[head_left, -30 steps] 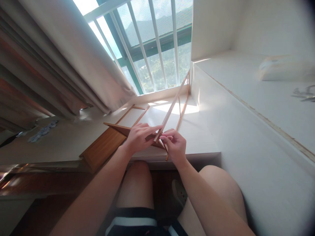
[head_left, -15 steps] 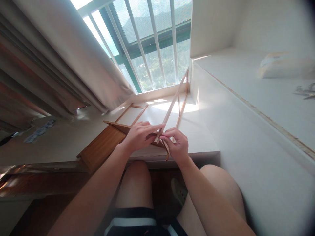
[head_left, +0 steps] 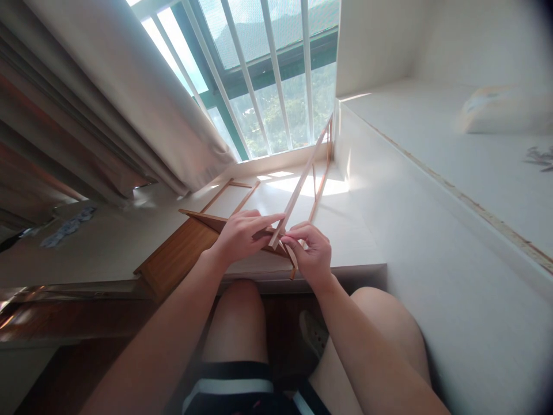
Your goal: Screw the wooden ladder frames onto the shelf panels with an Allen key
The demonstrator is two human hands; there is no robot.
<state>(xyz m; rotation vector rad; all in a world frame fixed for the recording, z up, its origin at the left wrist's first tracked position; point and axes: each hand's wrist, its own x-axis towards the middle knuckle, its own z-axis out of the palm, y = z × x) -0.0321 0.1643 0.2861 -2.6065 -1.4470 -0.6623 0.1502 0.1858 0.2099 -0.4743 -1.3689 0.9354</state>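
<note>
My left hand [head_left: 246, 233] is closed around the edge of a brown wooden panel [head_left: 207, 218], its index finger stretched against a long pale wooden strip [head_left: 298, 193]. The strip's near end crosses the panel's right end, and its far part slants up toward the window corner. Close beside it, my right hand [head_left: 311, 248] pinches with thumb and index finger at the joint; whatever is in the pinch is too small to make out. Below hangs a thin wooden leg [head_left: 292, 271]. A second flat wooden board [head_left: 181, 253] lies at the left, partly over the ledge's edge.
Wooden frame pieces [head_left: 246, 199] stand on the white ledge [head_left: 345, 230] behind my hands. Another slim frame [head_left: 322, 184] leans toward the window bars [head_left: 276, 75]. A curtain [head_left: 129, 104] hangs at the left. On the right, a white raised surface [head_left: 432, 121] bears a blurred box and metal pieces.
The strip's near end has shifted slightly left and down against the panel. Both hands keep nearly the same grip, and the view has tilted a little.
</note>
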